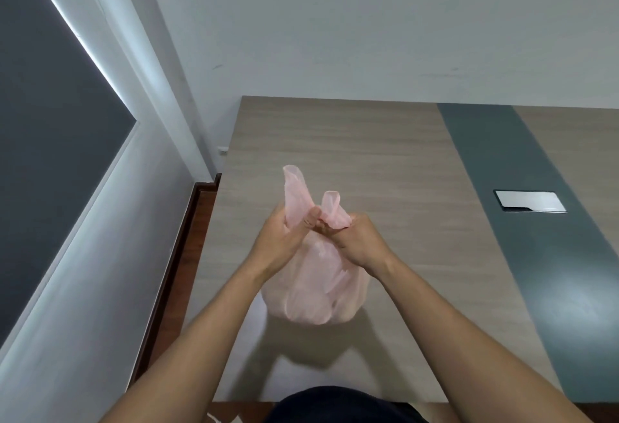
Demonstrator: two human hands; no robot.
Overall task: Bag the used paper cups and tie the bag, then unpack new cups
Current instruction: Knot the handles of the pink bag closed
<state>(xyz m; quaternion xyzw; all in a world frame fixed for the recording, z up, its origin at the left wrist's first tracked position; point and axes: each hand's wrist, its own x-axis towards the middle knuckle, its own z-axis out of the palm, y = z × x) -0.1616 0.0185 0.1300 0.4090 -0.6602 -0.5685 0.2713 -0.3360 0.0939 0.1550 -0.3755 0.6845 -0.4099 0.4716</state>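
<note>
bag [313, 292]: thin pink plastic, bulging, on woodgrain table [368, 154]
left hand [284, 241]: clenched round one handle loop
right hand [358, 238]: clenched round the other loop

The thin pink bag [313, 292] sits full and round on the table [368, 161], its two handles sticking up.

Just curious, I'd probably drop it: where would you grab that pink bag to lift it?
Probably by the two handle loops sticking up from the pink bag, coming from above. They stand free over the gathered neck where both hands already pinch; the bulging body looks slippery.
</note>
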